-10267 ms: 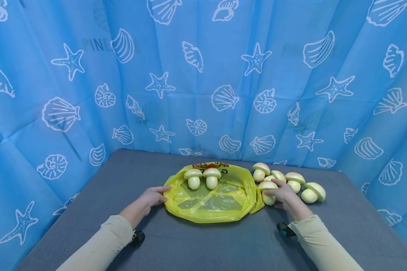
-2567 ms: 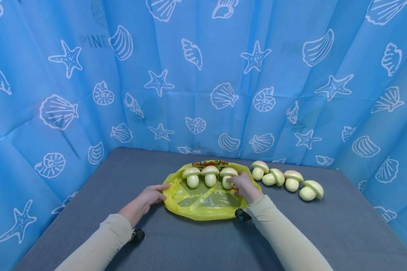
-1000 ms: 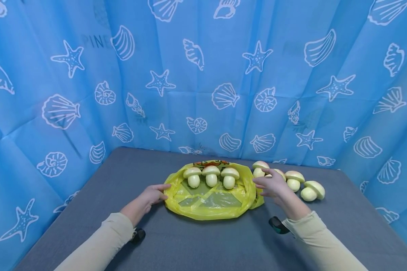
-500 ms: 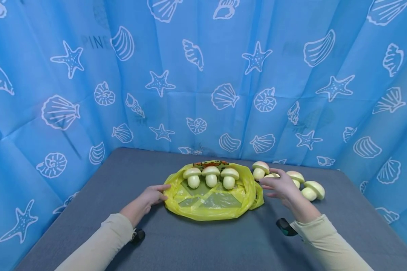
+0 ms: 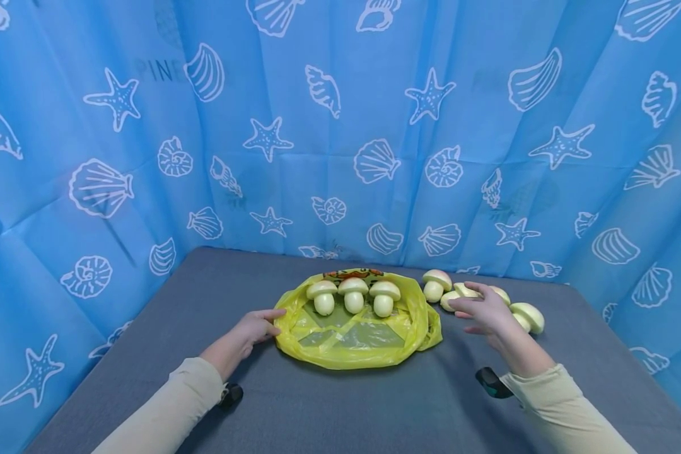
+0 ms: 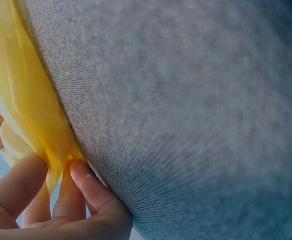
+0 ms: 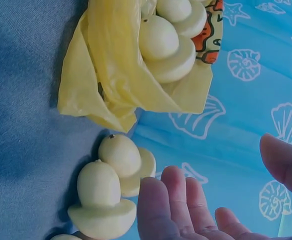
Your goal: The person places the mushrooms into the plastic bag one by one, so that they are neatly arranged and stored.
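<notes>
In the head view my left hand (image 5: 248,333) pinches the left edge of a yellow plastic bag (image 5: 346,360); the left wrist view has thumb and fingers gathering its thin film (image 6: 41,110). Inside the bag stand three pale mushrooms with rounded caps, one being the rightmost mushroom (image 5: 383,299). My right hand (image 5: 488,318) hovers over the loose mushrooms right of the bag, holding nothing, its fingers spread apart. It partly covers a lying mushroom (image 5: 449,301) and another behind it. In the right wrist view the fingertips overlap the nearest mushrooms (image 7: 98,185).
A grey cloth-covered table (image 5: 340,410) lies under everything. Behind it hangs a blue curtain (image 5: 329,126) with white shells and starfish. Further loose mushrooms stand at the back right: an upright mushroom (image 5: 434,289) beside the bag and a tilted mushroom (image 5: 530,315) farthest right.
A third mushroom has come into the bag from the right side, let go by my right hand. That hand has since moved right over the loose mushrooms. My left hand stays at the bag's edge.
</notes>
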`<state>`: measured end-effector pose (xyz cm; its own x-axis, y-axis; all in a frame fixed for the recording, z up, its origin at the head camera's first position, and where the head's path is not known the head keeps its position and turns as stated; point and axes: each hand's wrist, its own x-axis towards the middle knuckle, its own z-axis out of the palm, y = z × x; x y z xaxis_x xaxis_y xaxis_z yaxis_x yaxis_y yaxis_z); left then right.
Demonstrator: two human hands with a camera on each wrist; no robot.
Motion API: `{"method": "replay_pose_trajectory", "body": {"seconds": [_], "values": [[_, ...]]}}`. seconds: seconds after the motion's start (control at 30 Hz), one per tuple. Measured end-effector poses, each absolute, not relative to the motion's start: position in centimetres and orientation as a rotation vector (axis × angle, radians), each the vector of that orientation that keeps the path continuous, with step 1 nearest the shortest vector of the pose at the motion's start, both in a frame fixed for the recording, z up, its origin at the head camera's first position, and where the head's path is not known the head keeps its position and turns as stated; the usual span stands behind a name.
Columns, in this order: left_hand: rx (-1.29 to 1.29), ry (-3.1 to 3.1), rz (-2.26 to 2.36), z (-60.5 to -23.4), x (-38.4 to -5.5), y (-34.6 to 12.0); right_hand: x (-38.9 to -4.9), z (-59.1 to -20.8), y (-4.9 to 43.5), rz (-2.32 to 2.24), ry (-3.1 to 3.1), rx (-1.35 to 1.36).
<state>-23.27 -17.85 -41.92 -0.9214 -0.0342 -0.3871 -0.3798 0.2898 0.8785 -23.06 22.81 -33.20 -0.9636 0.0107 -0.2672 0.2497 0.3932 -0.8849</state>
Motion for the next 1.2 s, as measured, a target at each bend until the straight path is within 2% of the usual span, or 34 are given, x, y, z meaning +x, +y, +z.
{"method": "replay_pose_trajectory", "body": {"seconds": [1.2], "values": [[-0.407, 2.276, 1.679, -41.8, -23.2, -17.6, -23.1, -33.9, 26.9, -1.559, 2.575, 0.328]]}}
